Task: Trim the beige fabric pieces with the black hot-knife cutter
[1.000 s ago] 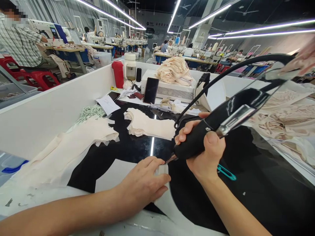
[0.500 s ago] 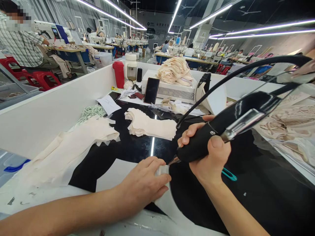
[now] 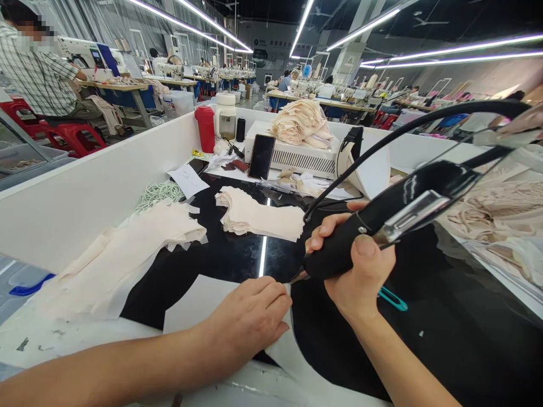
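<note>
My right hand (image 3: 360, 271) wraps round a black corded hand tool (image 3: 390, 209) with a silver metal lever along its side. Its narrow metal tip (image 3: 299, 276) points down to the left, close beside my left fingers. My left hand (image 3: 258, 316) presses down on a white sheet (image 3: 190, 299) with curved edges, its fingers bent together. Whatever lies under those fingers is mostly hidden. The sheet rests on black material (image 3: 339, 345) spread over the table. A teal thread snip or similar small tool (image 3: 393, 298) lies behind my right wrist.
Cream fabric pieces lie stacked in the middle (image 3: 258, 217) and at left (image 3: 139, 249), near green cord (image 3: 159, 194). Behind stand a phone (image 3: 261, 156), a red cup (image 3: 206, 129) and a white box (image 3: 297, 152) carrying cloth. A black cable (image 3: 407, 127) arches at right. A person (image 3: 36, 68) sits far left.
My left fingers have curled in and now cover the pale piece that showed beneath them. My right hand and the tool have shifted slightly to the left.
</note>
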Demonstrator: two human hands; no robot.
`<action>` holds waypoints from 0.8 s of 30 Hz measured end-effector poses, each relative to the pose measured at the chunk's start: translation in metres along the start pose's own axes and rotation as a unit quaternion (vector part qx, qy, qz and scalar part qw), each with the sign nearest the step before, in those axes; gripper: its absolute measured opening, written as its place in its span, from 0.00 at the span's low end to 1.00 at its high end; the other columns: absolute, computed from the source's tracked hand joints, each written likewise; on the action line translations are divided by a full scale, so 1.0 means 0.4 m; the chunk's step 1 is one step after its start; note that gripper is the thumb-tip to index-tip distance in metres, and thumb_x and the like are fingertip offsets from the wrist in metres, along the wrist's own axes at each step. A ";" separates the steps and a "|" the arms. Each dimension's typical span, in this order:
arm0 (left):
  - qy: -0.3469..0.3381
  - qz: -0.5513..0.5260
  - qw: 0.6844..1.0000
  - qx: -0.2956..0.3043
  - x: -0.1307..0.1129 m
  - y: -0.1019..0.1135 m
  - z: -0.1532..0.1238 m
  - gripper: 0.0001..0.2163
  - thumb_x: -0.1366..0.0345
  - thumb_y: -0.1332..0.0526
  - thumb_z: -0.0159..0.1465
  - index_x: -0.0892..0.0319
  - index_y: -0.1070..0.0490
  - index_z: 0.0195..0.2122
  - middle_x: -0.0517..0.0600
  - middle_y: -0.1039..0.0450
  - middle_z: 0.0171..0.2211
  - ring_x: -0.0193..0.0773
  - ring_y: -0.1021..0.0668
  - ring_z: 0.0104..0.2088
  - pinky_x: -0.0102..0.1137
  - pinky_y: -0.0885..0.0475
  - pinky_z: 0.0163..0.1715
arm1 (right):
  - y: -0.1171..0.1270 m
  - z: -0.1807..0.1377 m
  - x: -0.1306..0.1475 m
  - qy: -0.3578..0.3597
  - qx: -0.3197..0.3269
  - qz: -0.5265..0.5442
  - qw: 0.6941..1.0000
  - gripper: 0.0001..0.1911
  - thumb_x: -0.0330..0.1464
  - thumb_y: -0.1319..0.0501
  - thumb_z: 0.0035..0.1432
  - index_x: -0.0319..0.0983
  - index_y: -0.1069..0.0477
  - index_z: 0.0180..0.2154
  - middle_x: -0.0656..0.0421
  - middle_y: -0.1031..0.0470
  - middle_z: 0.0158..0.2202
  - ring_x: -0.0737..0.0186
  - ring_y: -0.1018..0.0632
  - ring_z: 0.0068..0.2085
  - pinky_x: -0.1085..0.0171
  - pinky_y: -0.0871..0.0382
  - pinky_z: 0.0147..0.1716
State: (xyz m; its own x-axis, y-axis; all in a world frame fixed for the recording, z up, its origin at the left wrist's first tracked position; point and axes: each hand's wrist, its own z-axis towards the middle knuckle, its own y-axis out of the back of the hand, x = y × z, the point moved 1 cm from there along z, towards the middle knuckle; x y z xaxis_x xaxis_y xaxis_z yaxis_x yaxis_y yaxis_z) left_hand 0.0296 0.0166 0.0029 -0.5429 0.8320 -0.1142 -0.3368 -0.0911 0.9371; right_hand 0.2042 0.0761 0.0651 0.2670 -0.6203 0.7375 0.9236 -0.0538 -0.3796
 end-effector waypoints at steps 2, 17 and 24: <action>-0.006 0.019 1.000 -0.003 -0.003 -0.002 -0.002 0.06 0.70 0.30 0.76 0.60 0.26 0.49 0.52 0.18 0.48 0.46 0.17 0.48 0.38 0.19 0.50 | 0.002 0.000 -0.001 0.002 0.002 -0.003 1.000 0.25 0.52 0.21 0.59 0.45 0.28 0.42 0.66 0.23 0.31 0.65 0.23 0.24 0.64 0.24 0.23; -0.040 0.111 0.992 -0.044 -0.015 -0.006 -0.007 0.05 0.71 0.38 0.81 0.60 0.21 0.48 0.55 0.15 0.53 0.42 0.17 0.49 0.35 0.22 0.48 | 0.003 0.002 0.000 -0.005 0.001 0.010 1.000 0.26 0.51 0.20 0.58 0.46 0.25 0.48 0.67 0.22 0.31 0.64 0.21 0.23 0.65 0.23 0.21; -0.031 0.100 0.993 -0.063 -0.011 -0.021 -0.008 0.04 0.71 0.36 0.80 0.62 0.22 0.48 0.55 0.16 0.52 0.42 0.17 0.48 0.35 0.23 0.44 | 0.001 0.007 0.003 -0.006 -0.003 0.011 1.000 0.26 0.50 0.20 0.58 0.46 0.25 0.48 0.67 0.22 0.30 0.64 0.21 0.23 0.65 0.23 0.22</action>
State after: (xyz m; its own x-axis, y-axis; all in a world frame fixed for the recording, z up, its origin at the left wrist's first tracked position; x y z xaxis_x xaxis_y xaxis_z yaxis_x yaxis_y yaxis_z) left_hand 0.0322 0.0121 -0.0055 -0.5617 0.8221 0.0931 -0.3224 -0.3212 0.8904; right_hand 0.2057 0.0775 0.0671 0.2903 -0.6127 0.7350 0.9156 -0.0454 -0.3995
